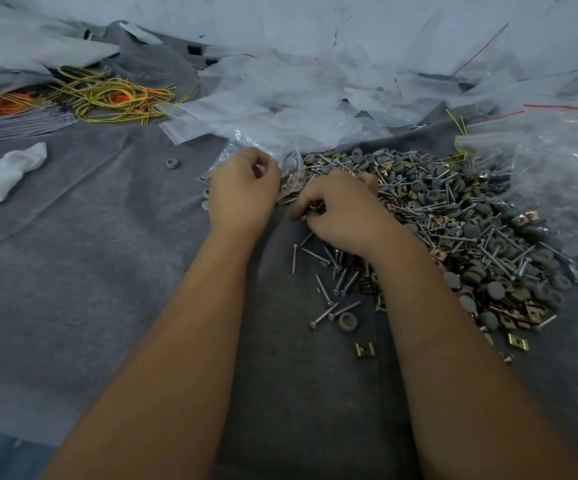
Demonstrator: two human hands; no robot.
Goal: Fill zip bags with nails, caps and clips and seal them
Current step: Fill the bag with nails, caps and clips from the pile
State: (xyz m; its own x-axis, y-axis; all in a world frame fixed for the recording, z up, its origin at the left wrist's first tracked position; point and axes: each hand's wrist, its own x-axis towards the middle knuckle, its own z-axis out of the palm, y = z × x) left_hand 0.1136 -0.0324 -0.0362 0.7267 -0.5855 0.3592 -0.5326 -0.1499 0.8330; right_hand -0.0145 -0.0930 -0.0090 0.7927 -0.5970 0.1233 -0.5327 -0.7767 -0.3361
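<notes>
A big heap of silver nails, grey round caps and brass clips (460, 230) lies on the grey cloth (90, 271) at centre right. My left hand (242, 192) pinches the edge of a clear zip bag (292, 168) that lies at the heap's left edge. My right hand (336, 209) is curled over the heap's near-left side, with small brass and silver pieces held under its fingers. Loose nails (332, 271), a grey cap (346, 321) and a brass clip (363, 349) lie scattered just below my right wrist.
A large pile of empty zip bags with red seal lines (315, 84) covers the back. Filled bags (564, 174) lie at the right. Yellow and orange wire ties (107, 95) sit at back left, a white cloth (0, 174) at left, and a lone grey cap (173, 163) nearby.
</notes>
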